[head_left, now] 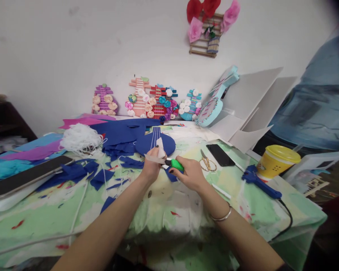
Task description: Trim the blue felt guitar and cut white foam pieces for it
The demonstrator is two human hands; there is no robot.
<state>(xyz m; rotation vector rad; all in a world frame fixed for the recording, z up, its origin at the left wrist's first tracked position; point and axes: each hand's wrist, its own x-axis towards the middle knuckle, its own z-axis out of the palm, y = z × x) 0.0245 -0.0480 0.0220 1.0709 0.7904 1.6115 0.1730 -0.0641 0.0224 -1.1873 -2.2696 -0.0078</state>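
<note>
In the head view, my left hand (151,167) is closed on a piece of white card (159,149), which sticks up between its fingers. My right hand (190,174) grips a green-handled craft knife (176,165), its front end against the card beside my left fingers. Just beyond both hands lies a round dark blue guitar-shaped piece (169,143) with white strings (156,134) stretched along it. My fingers hide part of the card and the blade.
Gold-handled scissors (208,162), a black phone (220,154), a blue glue gun (261,181) and a yellow tub (277,162) lie rightward. White yarn (80,139), blue scraps (101,178) and another phone (31,175) are leftward. Decorated small guitars (159,101) line the wall.
</note>
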